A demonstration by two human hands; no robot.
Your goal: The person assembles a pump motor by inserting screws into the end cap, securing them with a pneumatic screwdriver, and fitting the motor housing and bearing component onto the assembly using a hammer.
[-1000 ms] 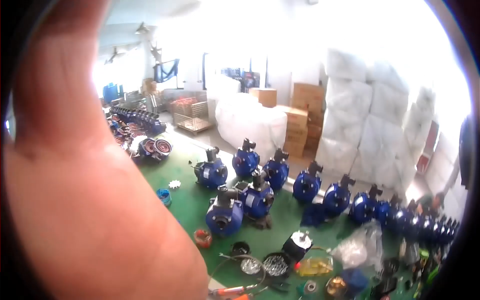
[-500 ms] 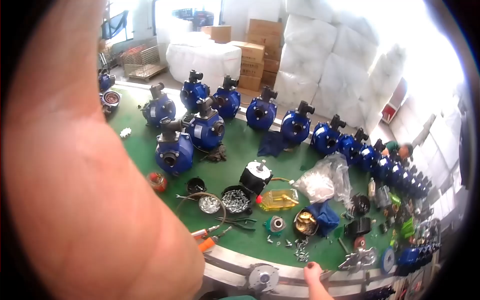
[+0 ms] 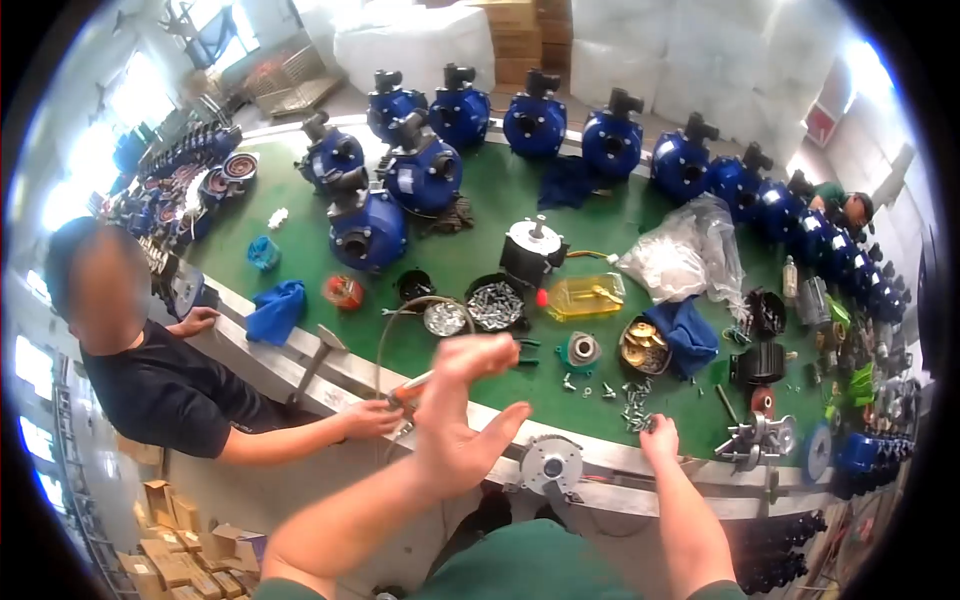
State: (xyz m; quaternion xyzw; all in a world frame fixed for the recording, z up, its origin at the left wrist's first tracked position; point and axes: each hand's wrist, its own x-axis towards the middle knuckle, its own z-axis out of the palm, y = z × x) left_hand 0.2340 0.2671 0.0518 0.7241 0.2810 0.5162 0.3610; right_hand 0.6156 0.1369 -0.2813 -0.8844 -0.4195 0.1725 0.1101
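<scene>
My left hand [image 3: 465, 415] is raised in front of the bench edge, fingers stretched forward and thumb apart, with nothing in it. On the green bench top, my right hand [image 3: 658, 440] reaches to a small pile of bolts [image 3: 636, 402]; its fingertips are bent at the pile, and what they hold is too small to make out. Between my hands a round metal motor part [image 3: 551, 466] sits at the bench edge. Beyond lie a bowl of screws [image 3: 495, 303], a yellow bottle [image 3: 585, 296], a bowl of brass parts [image 3: 645, 346] and a black motor [image 3: 533, 250].
A co-worker [image 3: 165, 385] in a dark shirt stands at the left, one hand at an orange-handled tool [image 3: 408, 389]. Blue pumps [image 3: 535, 125] line the bench's far side. A blue cloth [image 3: 275, 312] lies near the left edge. Another person [image 3: 857, 210] is at the far right.
The view has tilted down and shifted left, showing the co-worker. My left hand, formerly close before the camera, has moved down and away. My right hand has come to the bolts.
</scene>
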